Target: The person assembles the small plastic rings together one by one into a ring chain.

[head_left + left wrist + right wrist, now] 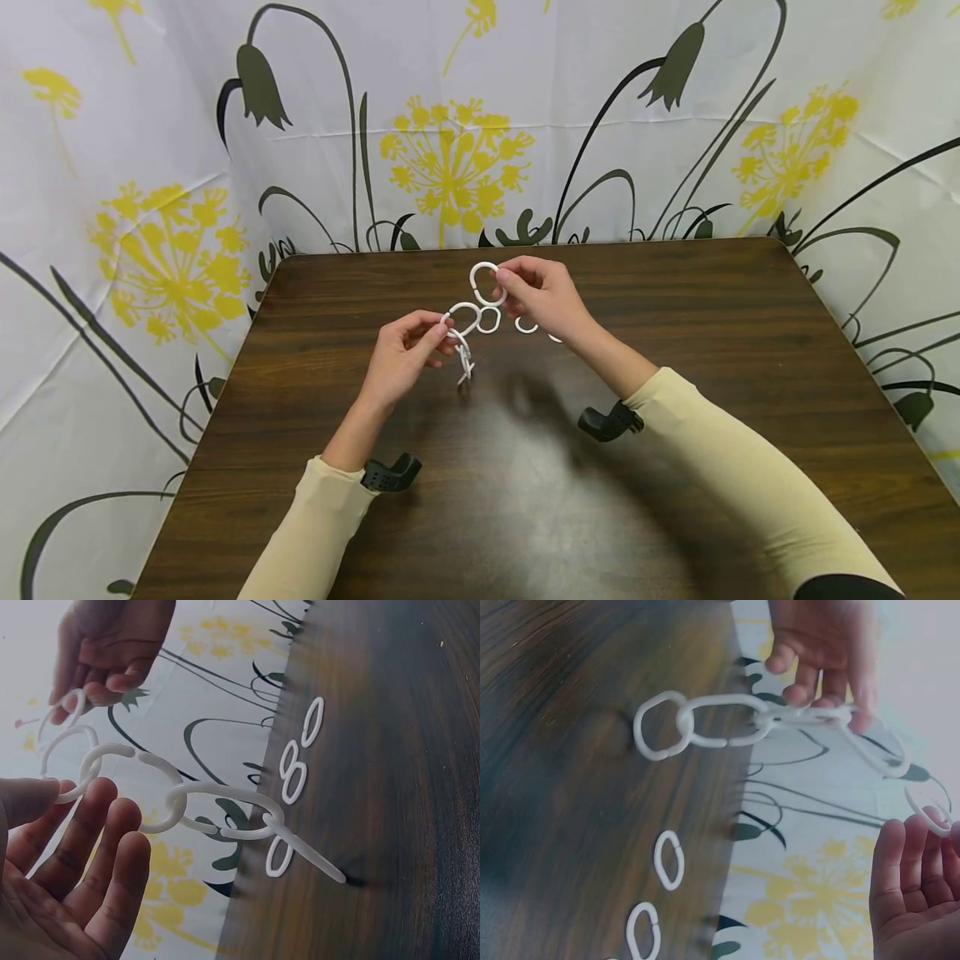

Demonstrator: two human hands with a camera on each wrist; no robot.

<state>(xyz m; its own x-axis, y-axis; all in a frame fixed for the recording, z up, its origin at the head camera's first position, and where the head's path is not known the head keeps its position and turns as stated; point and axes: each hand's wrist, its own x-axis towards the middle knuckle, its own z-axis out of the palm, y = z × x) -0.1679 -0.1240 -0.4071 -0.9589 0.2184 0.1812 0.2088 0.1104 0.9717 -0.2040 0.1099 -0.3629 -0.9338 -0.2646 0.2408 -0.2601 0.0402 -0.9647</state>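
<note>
Between thumb and fingers, my left hand (408,350) pinches the upper part of a chain (229,787) of white, oval plastic links. The chain dangles below the fingers; whether its lowest link touches the table, I cannot tell. One link of it stands up above my left fingertips. My right hand (546,293) pinches a single white link (472,279) by its edge, slightly higher and farther away. In the right wrist view that single link looks apart from the chain, with a small gap between them.
Several loose white links, among them one link (487,332) and another link (527,332), lie on the dark wooden table (337,283) behind the hands. A white patterned curtain (315,183) hangs along the table's far edge and sides. Each wrist wears a black camera mount (393,473).
</note>
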